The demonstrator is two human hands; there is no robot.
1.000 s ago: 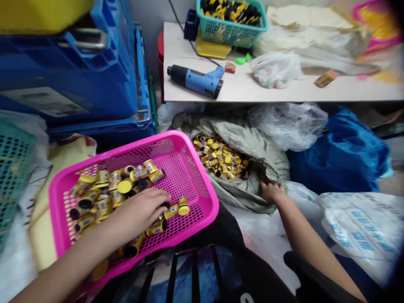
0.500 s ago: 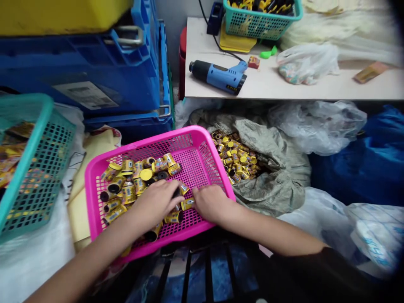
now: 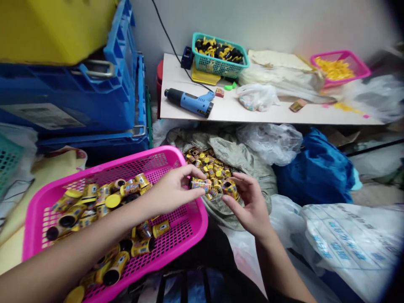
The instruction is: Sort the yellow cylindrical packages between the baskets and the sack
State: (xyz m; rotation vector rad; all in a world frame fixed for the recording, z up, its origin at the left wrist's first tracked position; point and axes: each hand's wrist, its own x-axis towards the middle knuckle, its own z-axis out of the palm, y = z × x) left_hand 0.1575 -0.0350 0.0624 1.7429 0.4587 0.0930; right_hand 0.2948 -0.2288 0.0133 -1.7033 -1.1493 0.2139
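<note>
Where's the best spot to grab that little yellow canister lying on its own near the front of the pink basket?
Probably across its middle, coming straight down from above. The canister lies on its side on the mesh of the basket, slightly apart from its neighbours, so fingers should fit on either side of its round body.
</note>
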